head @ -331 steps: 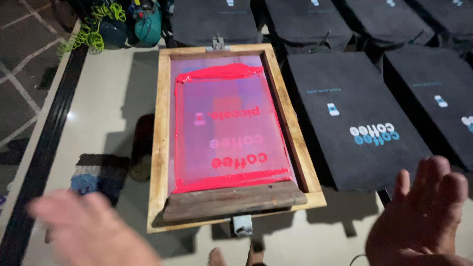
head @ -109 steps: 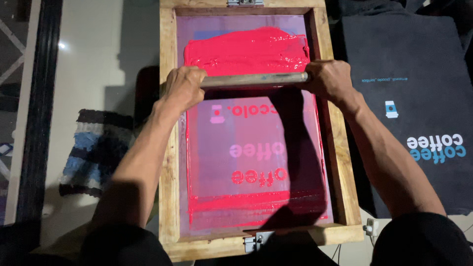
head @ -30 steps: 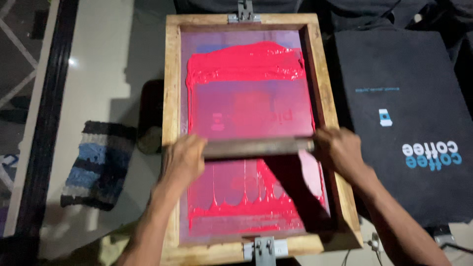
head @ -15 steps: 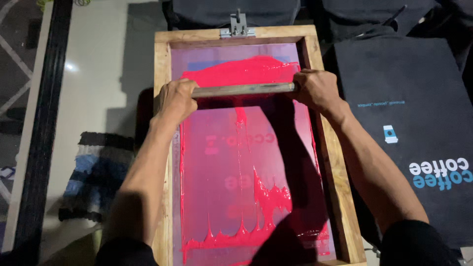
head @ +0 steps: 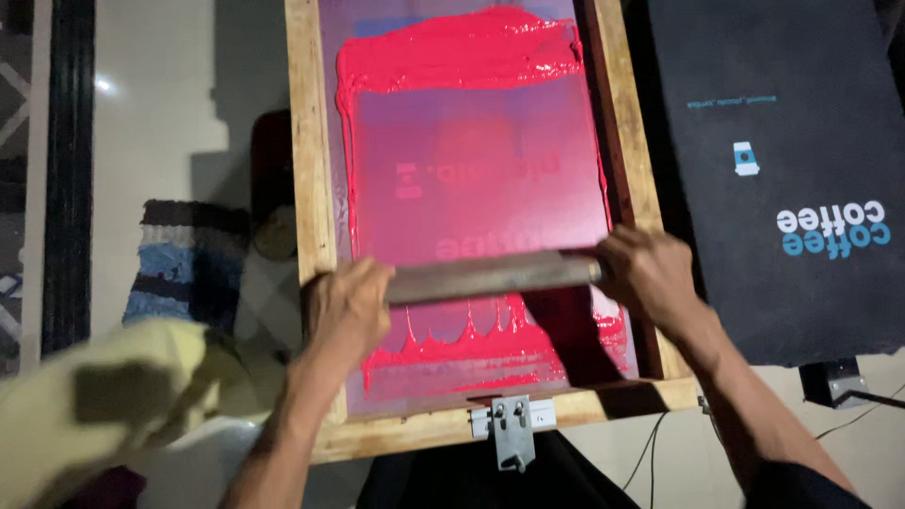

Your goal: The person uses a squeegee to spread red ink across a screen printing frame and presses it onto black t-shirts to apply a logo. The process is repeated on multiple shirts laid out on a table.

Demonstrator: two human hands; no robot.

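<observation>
The squeegee (head: 490,276) has come back down toward the near end of the wooden screen frame (head: 311,188). The left hand (head: 344,306) and right hand (head: 650,278) grip its ends tight. Red ink (head: 462,52) sits above. A black printed bag (head: 801,170) lies beside.

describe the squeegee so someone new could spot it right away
Find the wooden frame holding a mesh covered in pink ink. The squeegee is the long brownish bar lying across its lower part, gripped by the left hand and right hand.
</observation>
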